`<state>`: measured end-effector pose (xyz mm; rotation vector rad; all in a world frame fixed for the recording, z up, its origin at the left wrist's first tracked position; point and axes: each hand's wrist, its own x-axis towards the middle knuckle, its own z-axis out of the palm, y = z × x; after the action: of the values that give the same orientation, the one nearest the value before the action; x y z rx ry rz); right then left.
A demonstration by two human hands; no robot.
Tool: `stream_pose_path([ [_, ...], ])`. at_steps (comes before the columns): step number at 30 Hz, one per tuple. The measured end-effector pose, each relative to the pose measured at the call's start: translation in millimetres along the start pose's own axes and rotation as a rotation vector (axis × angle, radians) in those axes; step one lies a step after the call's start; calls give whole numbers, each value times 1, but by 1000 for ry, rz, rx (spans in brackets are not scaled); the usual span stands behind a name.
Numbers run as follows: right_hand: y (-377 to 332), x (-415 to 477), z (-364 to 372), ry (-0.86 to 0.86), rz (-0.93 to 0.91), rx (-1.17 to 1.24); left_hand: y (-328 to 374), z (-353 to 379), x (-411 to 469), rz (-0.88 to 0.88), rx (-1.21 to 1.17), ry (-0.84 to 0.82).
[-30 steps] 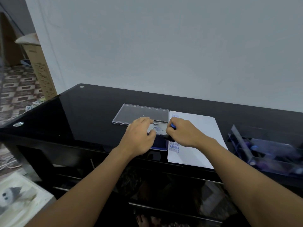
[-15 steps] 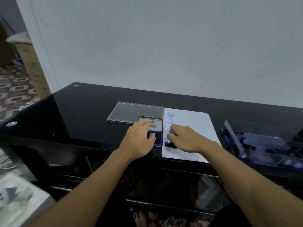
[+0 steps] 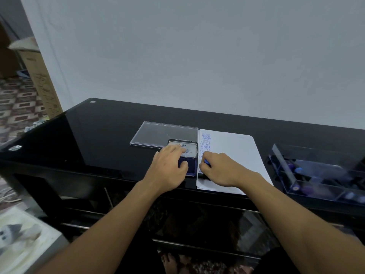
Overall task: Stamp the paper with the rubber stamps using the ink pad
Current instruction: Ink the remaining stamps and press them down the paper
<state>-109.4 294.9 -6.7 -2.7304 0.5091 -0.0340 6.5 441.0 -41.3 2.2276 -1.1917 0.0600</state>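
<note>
Black desk, stamp still pressed on paper

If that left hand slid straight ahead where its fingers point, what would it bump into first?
The left hand would likely meet the ink pad's open lid, right at its fingertips; the clear cover lies beyond.

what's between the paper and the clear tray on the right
Just bare black tabletop separates the paper and the clear tray, per the head view.
</note>
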Motion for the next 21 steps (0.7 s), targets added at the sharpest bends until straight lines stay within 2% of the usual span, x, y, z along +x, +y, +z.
stream_pose_path([
  [11, -1, -5, 17, 111, -25, -30, -5, 7, -2, 24, 36, 19],
  [21, -2, 0, 20, 123, 18, 0, -5, 9, 0, 33, 54, 12],
])
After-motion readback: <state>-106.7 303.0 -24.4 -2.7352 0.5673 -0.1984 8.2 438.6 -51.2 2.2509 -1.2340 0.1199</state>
